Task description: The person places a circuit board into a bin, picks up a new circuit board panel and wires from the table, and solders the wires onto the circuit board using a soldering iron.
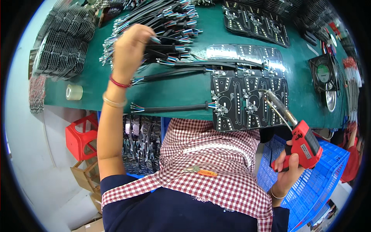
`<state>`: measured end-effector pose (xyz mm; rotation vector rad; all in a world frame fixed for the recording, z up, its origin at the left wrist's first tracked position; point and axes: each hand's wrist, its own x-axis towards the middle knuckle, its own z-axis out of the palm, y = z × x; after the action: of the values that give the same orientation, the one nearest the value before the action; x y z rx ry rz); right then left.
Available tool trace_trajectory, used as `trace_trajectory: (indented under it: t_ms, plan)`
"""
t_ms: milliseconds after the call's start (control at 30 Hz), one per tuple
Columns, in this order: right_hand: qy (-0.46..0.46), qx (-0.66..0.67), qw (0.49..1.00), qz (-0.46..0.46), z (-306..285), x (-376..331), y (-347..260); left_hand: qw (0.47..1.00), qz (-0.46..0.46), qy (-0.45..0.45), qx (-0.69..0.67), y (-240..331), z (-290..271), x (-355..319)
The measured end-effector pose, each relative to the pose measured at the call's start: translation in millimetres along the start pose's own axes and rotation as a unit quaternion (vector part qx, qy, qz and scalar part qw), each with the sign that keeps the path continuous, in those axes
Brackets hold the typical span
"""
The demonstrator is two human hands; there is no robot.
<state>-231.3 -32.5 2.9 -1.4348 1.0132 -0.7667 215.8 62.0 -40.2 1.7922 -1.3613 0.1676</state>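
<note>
My left hand (133, 40) reaches over a pile of black-sheathed cables (170, 29) with coloured wire ends. Its fingers are pinched at a cable end, partly hidden by the hand. My right hand (288, 170) grips a red soldering gun (303, 145) by its handle. The gun's long metal tip and thin feed tube point left over a black circuit board panel (232, 94) dotted with small pale parts. Near the table's front edge, one cable (174, 108) runs left from the panel's lower left board. More cables (177, 72) lie across its upper part.
Black boards are stacked at the back right (255, 25) and in tall piles at the left (63, 42). A tape roll (74, 92) lies at the left, a small fan (324, 73) at the right. Blue crates (313, 174) and a red stool (81, 135) stand below the green table (181, 92).
</note>
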Motion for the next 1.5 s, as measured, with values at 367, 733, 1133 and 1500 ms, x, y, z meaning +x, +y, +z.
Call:
trace_trajectory:
  t_ms: [367,733,1133,1500]
  plan:
    - [0.017,0.048,0.998,-0.032,-3.8,7.3,5.2,0.983,0.167,0.009,0.074,64.3,-21.6,60.3]
    - [0.032,0.049,0.998,-0.005,-21.5,0.5,11.6,0.965,0.122,-0.224,-0.061,128.3,80.9,-39.4]
    - [-0.024,-0.029,0.998,0.045,-24.4,-7.8,21.5,0.96,0.116,-0.237,-0.09,142.5,110.5,-54.3]
    - [-0.058,-0.035,0.996,0.051,-17.5,-15.4,33.3,0.959,0.124,-0.248,-0.061,140.8,106.1,-54.4]
